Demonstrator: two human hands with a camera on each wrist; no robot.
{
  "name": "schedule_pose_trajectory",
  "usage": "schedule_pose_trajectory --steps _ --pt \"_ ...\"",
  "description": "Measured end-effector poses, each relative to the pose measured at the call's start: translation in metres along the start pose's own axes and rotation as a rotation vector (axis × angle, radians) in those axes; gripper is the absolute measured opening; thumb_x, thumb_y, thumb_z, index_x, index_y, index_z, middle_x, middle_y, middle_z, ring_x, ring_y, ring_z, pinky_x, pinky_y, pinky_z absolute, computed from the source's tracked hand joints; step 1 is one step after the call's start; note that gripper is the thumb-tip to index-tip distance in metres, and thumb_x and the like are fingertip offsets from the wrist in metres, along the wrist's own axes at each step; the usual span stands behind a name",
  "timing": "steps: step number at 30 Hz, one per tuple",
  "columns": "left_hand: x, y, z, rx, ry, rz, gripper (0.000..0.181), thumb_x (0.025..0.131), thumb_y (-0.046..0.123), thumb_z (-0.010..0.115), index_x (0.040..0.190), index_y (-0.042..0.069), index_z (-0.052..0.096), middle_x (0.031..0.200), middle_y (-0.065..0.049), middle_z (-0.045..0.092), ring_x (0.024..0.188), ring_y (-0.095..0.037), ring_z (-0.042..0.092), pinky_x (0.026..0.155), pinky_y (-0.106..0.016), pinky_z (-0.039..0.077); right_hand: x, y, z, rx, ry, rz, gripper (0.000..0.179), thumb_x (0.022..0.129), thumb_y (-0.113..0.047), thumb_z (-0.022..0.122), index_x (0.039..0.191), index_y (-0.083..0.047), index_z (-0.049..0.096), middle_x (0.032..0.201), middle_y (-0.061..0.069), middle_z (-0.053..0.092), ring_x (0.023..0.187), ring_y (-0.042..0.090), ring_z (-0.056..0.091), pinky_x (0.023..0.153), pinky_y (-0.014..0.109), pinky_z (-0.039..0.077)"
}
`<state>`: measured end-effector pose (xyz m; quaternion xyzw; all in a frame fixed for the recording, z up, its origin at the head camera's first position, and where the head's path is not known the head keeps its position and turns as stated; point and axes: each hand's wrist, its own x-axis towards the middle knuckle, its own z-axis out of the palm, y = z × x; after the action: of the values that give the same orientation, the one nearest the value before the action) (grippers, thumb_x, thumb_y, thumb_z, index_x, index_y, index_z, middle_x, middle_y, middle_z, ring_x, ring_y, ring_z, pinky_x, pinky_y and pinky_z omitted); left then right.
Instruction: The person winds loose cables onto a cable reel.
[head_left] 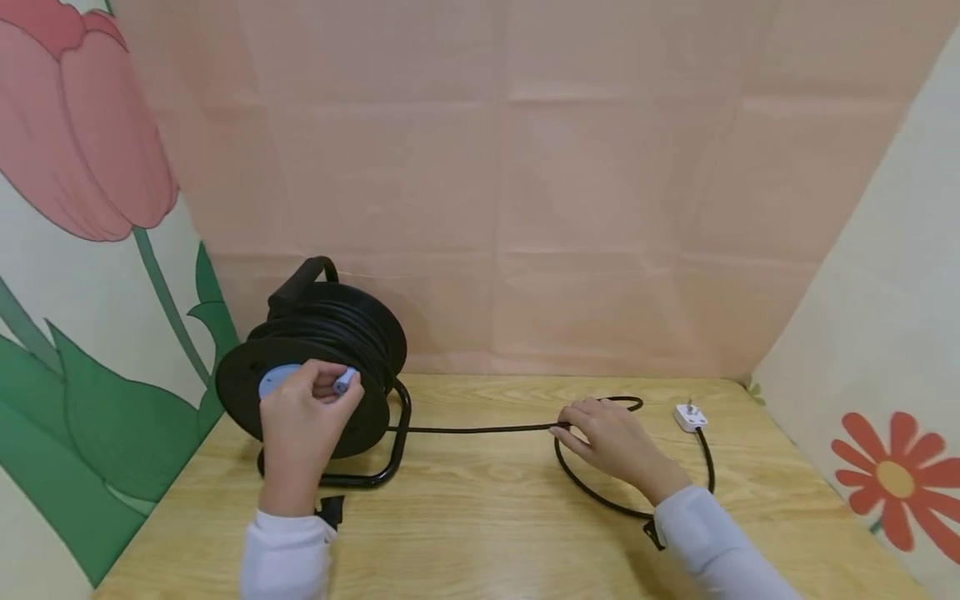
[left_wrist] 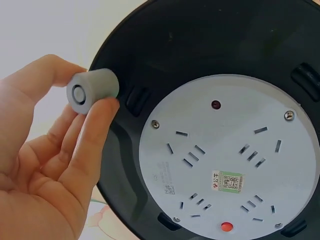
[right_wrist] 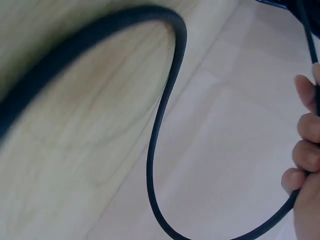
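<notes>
A black cable reel point(head_left: 296, 350) stands on its tubular frame at the left of the table. My left hand point(head_left: 303, 417) pinches the small crank knob point(left_wrist: 97, 89) near the rim of the reel's side disc, between thumb and fingers. Beside it in the left wrist view is the round socket plate point(left_wrist: 225, 155), with slots and a red button. A black cable point(head_left: 480, 430) runs taut from the reel to my right hand point(head_left: 618, 442), whose fingers curl round it. Past that hand the cable loops over the table and ends in a white plug point(head_left: 690, 417), prongs up.
The wooden table point(head_left: 480, 517) meets a wall covered in pinkish sheeting point(head_left: 495, 208) at the back. Side walls carry a painted tulip point(head_left: 90, 125) on the left and a red flower point(head_left: 896, 479) on the right. The reel's carrying handle point(head_left: 296, 287) points up and back.
</notes>
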<state>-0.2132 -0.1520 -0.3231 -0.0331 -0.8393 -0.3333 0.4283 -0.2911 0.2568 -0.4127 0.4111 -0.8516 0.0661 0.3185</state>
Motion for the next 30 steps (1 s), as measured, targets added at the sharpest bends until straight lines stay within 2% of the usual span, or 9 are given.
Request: schedule_pose_trajectory --steps 2,5,10,12,16,18,24,30 --pt "0.0 0.001 0.0 -0.005 -0.011 -0.009 0.015 0.083 0.019 0.081 0.086 0.006 0.074 0.076 -0.003 0.071 0.066 -0.012 0.068 0.06 -0.033 0.058 0.004 0.004 -0.002 0.0 0.022 -0.044 0.042 0.104 -0.053 0.043 0.086 -0.019 0.062 0.073 -0.011 0.061 0.054 0.0 0.044 0.046 0.021 0.037" --pt "0.0 0.002 0.0 -0.01 -0.044 -0.043 0.015 0.084 0.021 0.08 0.085 0.006 0.074 0.075 -0.003 0.072 0.066 -0.013 0.068 0.06 -0.034 0.058 0.013 0.009 -0.004 -0.012 0.046 -0.104 0.047 0.104 -0.055 0.041 0.081 -0.018 0.057 0.065 -0.011 0.058 0.047 -0.003 0.03 0.041 0.015 0.022" --pt "-0.002 0.007 -0.001 0.005 -0.138 -0.105 0.021 0.086 0.026 0.079 0.088 0.006 0.076 0.077 -0.004 0.073 0.068 -0.016 0.07 0.062 -0.039 0.059 0.021 0.013 -0.004 -0.009 -0.005 -0.119 0.049 0.104 -0.056 0.039 0.081 -0.017 0.057 0.065 -0.01 0.058 0.047 -0.002 0.041 0.041 0.015 0.029" --pt "-0.003 0.008 -0.001 0.017 -0.169 -0.112 0.023 0.087 0.027 0.079 0.088 0.005 0.076 0.077 -0.005 0.074 0.068 -0.017 0.07 0.061 -0.039 0.058 0.022 0.014 -0.002 -0.007 -0.027 -0.116 0.043 0.103 -0.053 0.048 0.081 -0.017 0.058 0.065 -0.011 0.058 0.047 -0.002 0.044 0.041 0.015 0.032" --pt "-0.002 0.01 -0.001 0.023 -0.218 -0.12 0.025 0.087 0.028 0.078 0.089 0.004 0.077 0.077 -0.005 0.074 0.067 -0.019 0.07 0.062 -0.04 0.058 0.024 0.016 0.003 0.015 -0.048 -0.134 0.028 0.093 -0.037 0.071 0.081 -0.016 0.059 0.062 -0.012 0.052 0.045 -0.004 0.035 0.04 0.014 0.026" --pt "-0.002 0.01 -0.001 0.018 -0.248 -0.13 0.026 0.088 0.029 0.077 0.09 0.003 0.077 0.078 -0.006 0.074 0.068 -0.019 0.07 0.062 -0.04 0.057 0.026 0.015 0.004 0.031 -0.058 -0.145 0.026 0.089 -0.032 0.076 0.08 -0.015 0.058 0.061 -0.012 0.05 0.044 -0.005 0.031 0.04 0.014 0.023" --pt "-0.001 0.012 -0.003 0.015 -0.341 -0.164 0.029 0.091 0.03 0.074 0.093 0.001 0.076 0.081 -0.007 0.074 0.069 -0.02 0.069 0.061 -0.038 0.057 0.037 0.014 0.002 0.055 -0.097 -0.155 0.028 0.091 -0.03 0.074 0.077 -0.019 0.053 0.062 -0.014 0.045 0.045 -0.005 0.026 0.04 0.014 0.022" --pt "0.001 0.01 -0.002 0.019 -0.46 -0.209 0.03 0.092 0.031 0.074 0.092 0.002 0.076 0.082 -0.006 0.073 0.067 -0.017 0.066 0.06 -0.036 0.055 0.054 0.012 0.005 0.074 -0.174 -0.086 0.031 0.096 -0.036 0.069 0.075 -0.025 0.049 0.061 -0.018 0.04 0.047 -0.003 0.029 0.041 0.018 0.024"
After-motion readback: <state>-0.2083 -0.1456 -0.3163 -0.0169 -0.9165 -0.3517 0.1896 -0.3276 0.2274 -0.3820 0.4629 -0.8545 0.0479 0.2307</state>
